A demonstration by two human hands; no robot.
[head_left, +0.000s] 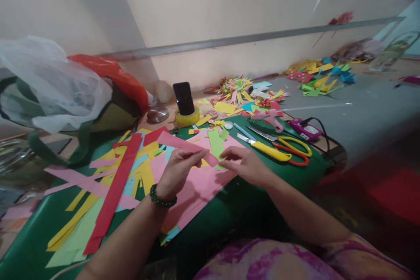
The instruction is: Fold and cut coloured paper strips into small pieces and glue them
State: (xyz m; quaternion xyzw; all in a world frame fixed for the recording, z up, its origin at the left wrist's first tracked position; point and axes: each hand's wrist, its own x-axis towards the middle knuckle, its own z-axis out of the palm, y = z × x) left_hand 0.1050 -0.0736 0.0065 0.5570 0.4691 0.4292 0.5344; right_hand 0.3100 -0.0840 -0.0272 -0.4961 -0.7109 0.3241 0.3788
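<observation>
A pink paper strip (173, 141) slants across above the sheets, pinched between the thumb and fingers of my left hand (180, 168). At the strip's right end my right hand (244, 164) has its thumb and fingertips closed on the tip. Beneath both hands lies a large pink paper sheet (188, 201). Green paper strips (215, 142) rest on it just behind my fingers. Red paper strips (114, 192) and yellow paper strips (75, 214) are heaped to the left of my left hand.
Right of the paper lie a yellow utility knife (271, 151), scissors (295, 148) and a pink glue gun (269, 118). A phone (183, 98) leans upright by a yellow tape roll (187, 117). A bag (121, 105) stands left; folded paper pieces (320, 83) lie far right.
</observation>
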